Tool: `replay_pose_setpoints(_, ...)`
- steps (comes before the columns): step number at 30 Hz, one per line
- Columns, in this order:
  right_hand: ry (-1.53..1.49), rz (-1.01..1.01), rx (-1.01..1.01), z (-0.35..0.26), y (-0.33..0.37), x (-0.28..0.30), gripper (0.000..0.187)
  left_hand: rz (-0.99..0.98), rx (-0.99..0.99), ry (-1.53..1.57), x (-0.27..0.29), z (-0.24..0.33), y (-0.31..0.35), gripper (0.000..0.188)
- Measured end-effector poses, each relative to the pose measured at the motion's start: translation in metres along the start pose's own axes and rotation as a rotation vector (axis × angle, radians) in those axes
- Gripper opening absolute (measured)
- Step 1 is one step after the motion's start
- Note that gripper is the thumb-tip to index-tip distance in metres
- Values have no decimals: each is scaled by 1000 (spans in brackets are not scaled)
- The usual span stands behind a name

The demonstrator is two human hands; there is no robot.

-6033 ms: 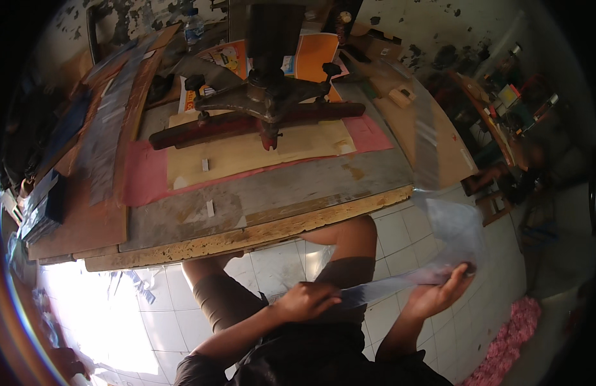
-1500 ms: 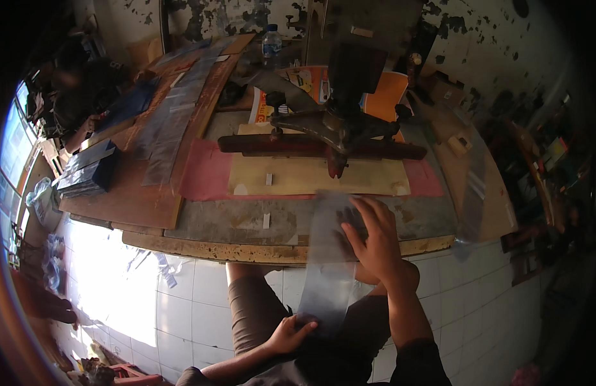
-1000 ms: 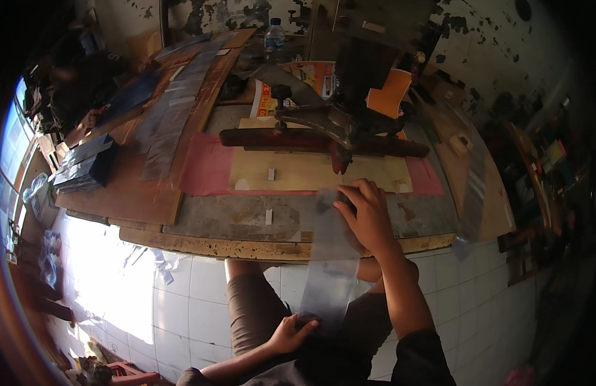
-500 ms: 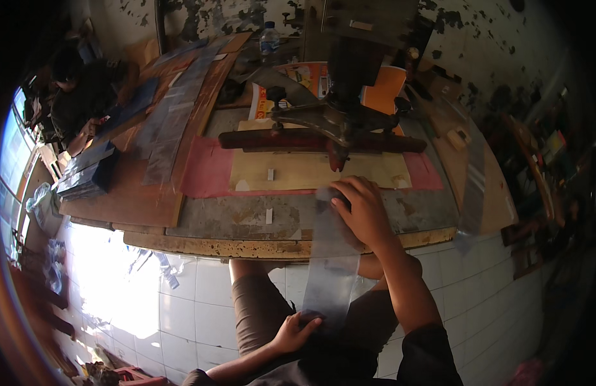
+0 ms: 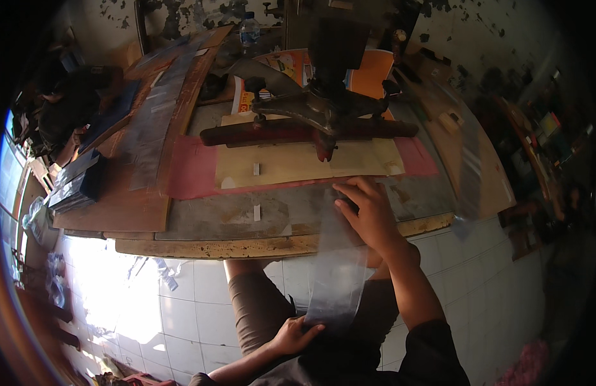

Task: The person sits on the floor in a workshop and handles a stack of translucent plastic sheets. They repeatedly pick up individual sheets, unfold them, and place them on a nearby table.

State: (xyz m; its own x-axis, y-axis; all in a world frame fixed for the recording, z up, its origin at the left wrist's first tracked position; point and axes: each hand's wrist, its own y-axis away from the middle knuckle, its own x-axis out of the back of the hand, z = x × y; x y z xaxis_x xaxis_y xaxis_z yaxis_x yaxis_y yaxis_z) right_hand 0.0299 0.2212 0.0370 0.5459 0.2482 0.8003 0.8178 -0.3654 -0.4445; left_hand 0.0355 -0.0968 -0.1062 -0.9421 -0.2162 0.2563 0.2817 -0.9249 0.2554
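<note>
A long strip of clear plastic film (image 5: pixel 336 280) slants across the front edge of the worktable and over my lap. My left hand (image 5: pixel 295 336) grips its lower end, thumb on top. Near the top end, my right hand (image 5: pixel 368 211) pinches the strip between thumb and fingers, just above the table's front edge. Beyond that hand stands a dark metal press (image 5: pixel 317 109) with a long crossbar. Beneath the bar lies a yellowish sheet (image 5: pixel 291 168) on a pink sheet (image 5: pixel 192 168). A small pale piece (image 5: pixel 256 169) rests on the yellowish sheet, another (image 5: pixel 257 213) nearer me.
Long clear strips (image 5: pixel 153 125) lie on a brown board at left, beside a dark blue stack (image 5: pixel 79 183). Another person (image 5: pixel 73 109) sits at far left. A water bottle (image 5: pixel 249 31) stands at the back. More strips (image 5: pixel 468 174) hang over the right board.
The table and press have shifted slightly left and up in the view. The film is still held in both hands, and its surface has turned a little and catches more light.
</note>
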Motion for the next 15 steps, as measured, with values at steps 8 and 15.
replay_pose_setpoints(8, -57, -58, -20, 9, -5, 6, 27, -13, -71, 48, 3, 7, -6, 33)
replay_pose_setpoints(15, -101, -83, -49, 5, -12, 8, 25, 52, -202, 68, 0, -3, -7, 36)
